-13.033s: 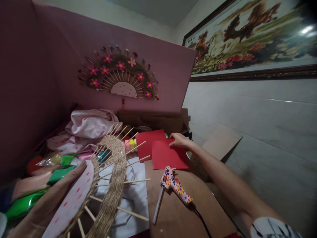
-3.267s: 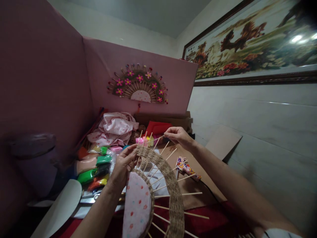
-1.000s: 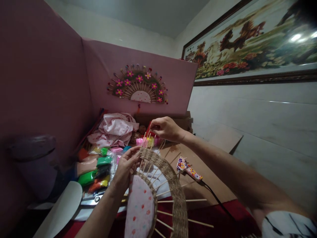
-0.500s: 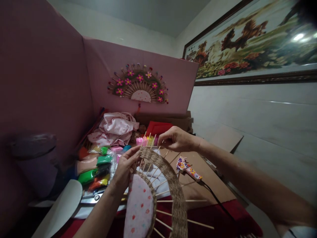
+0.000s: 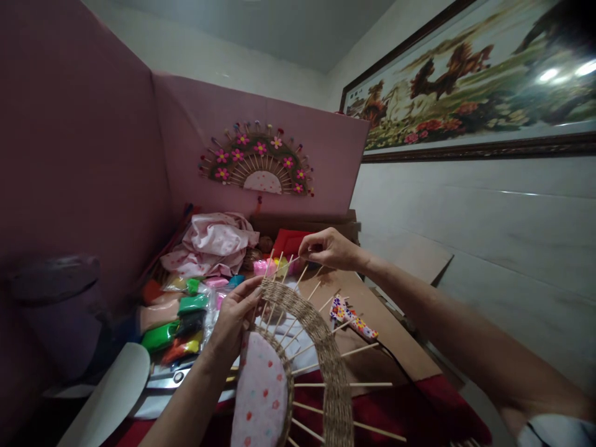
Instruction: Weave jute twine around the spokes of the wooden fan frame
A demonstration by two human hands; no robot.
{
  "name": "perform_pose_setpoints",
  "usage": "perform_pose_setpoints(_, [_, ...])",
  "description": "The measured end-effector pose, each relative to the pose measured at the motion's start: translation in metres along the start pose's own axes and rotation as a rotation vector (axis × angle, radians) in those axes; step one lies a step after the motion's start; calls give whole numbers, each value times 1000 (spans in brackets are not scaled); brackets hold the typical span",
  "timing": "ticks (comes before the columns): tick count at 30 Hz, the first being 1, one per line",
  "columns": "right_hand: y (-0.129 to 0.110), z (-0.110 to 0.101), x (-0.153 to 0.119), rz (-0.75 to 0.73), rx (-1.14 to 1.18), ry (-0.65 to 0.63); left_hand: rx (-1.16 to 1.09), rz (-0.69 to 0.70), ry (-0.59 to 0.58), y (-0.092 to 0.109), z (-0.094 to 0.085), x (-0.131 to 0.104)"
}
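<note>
My left hand point(image 5: 236, 308) grips the upper end of a half-round woven fan point(image 5: 321, 332). Thin wooden sticks radiate from its white, heart-patterned half-circle point(image 5: 261, 388) through a band of twisted brown cord. Above the band, my right hand point(image 5: 328, 249) has thumb and forefinger pinched on a thin pale cord point(image 5: 286, 265). That cord stretches down across the stick tips toward my left hand. The fan stands tilted over the table, its lower end cut off by the picture's bottom edge. My left fingertips are partly hidden behind the band.
A flower-patterned glue gun point(image 5: 352, 318) with a black lead lies on cardboard point(image 5: 395, 354) at right. Bags of coloured clay point(image 5: 193, 303), scissors point(image 5: 172, 379) and crumpled pink cloth point(image 5: 218, 239) lie at left. A finished flowered fan point(image 5: 261, 158) hangs on the pink board behind.
My right hand has risen slightly, drawing the thin cord into a straighter line above the sticks. My left hand still grips the fan, and the view has shifted a little.
</note>
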State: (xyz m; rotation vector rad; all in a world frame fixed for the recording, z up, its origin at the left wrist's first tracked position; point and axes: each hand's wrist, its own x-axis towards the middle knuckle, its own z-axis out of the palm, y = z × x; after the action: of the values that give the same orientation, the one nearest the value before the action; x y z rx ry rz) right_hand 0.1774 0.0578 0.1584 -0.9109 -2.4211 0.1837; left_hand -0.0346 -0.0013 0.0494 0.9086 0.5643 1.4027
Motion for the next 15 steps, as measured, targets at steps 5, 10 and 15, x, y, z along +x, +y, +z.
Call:
perform_pose_setpoints(5, [7, 2, 10, 8, 85, 47, -2, -7, 11, 0, 1, 0])
perform_pose_setpoints(10, [12, 5, 17, 27, 107, 63, 1, -8, 3, 0, 1, -2])
perform_pose_setpoints(15, [20, 12, 16, 113, 251, -30, -4, -6, 6, 0, 0, -1])
